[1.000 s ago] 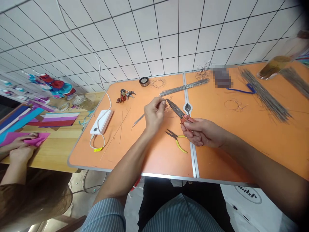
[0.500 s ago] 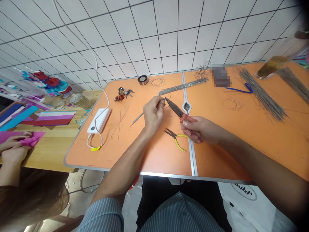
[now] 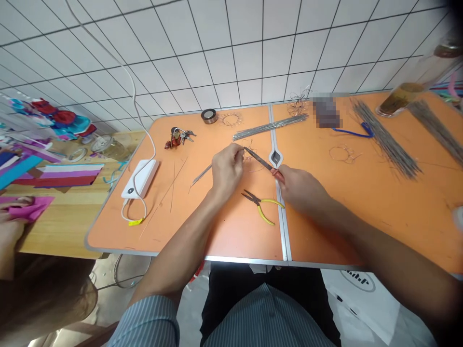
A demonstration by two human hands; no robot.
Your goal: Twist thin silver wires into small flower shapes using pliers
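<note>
My left hand [image 3: 226, 168] is closed in a pinch over the orange table, on what looks like a thin wire, mostly hidden by the fingers. Long-nose pliers [image 3: 258, 158] with reddish grips are held in my right hand [image 3: 304, 190], its fingers wrapped round the handles. Their jaw tips meet the left fingertips. Below the jaws, the yellow-handled pliers [image 3: 267, 201] lie spread on the table. A few straight wires [image 3: 201, 174] stick out to the left of my left hand. Behind the hands rests a bundle of silvery wires [image 3: 269, 127].
A white power strip [image 3: 141, 178] with its cable, keys [image 3: 180, 137] and a tape roll [image 3: 209, 115] lie leftward. Wire bundles [image 3: 387, 140], a wire ring [image 3: 342, 154] and a jar of brown liquid [image 3: 401, 99] stand right. At far left, another person's hands hold pink cloth [image 3: 32, 208].
My right hand has rolled the long-nose pliers so they show edge-on, tips still at my left fingers. The view has shifted slightly; the left hand keeps its pinch.
</note>
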